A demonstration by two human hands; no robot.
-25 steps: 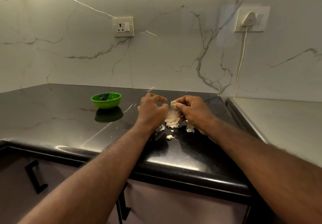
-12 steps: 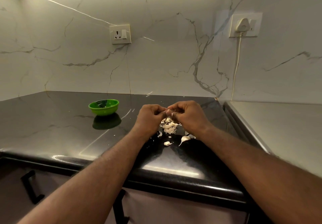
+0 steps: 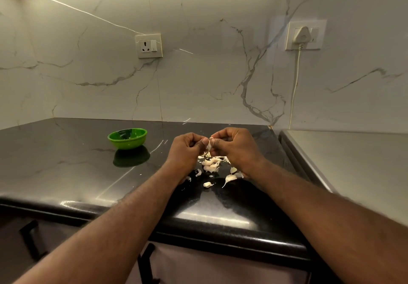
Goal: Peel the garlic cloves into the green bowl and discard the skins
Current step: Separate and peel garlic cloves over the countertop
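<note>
My left hand [image 3: 185,149] and my right hand [image 3: 235,145] meet above the black counter and pinch one pale garlic clove [image 3: 209,144] between their fingertips. Just below them lies a heap of garlic cloves and skins [image 3: 210,164]. A few loose pieces lie nearer to me, among them a clove with a thin tail [image 3: 229,178] and a small bit [image 3: 207,184]. The green bowl [image 3: 127,138] stands to the left of my left hand, about a hand's width away; its inside looks dark and I cannot tell what it holds.
The black countertop [image 3: 66,168] runs left to a corner of marble wall. A steel surface [image 3: 353,164] adjoins it on the right. A wall socket [image 3: 148,46] sits behind the bowl. A plugged socket with a white cord [image 3: 294,89] hangs at the right. Cabinet handles [image 3: 31,239] show below the front edge.
My left hand has closed in on the right, so both now pinch the same clove. The view has tilted up a little. More loose pieces lie on the counter under my right hand.
</note>
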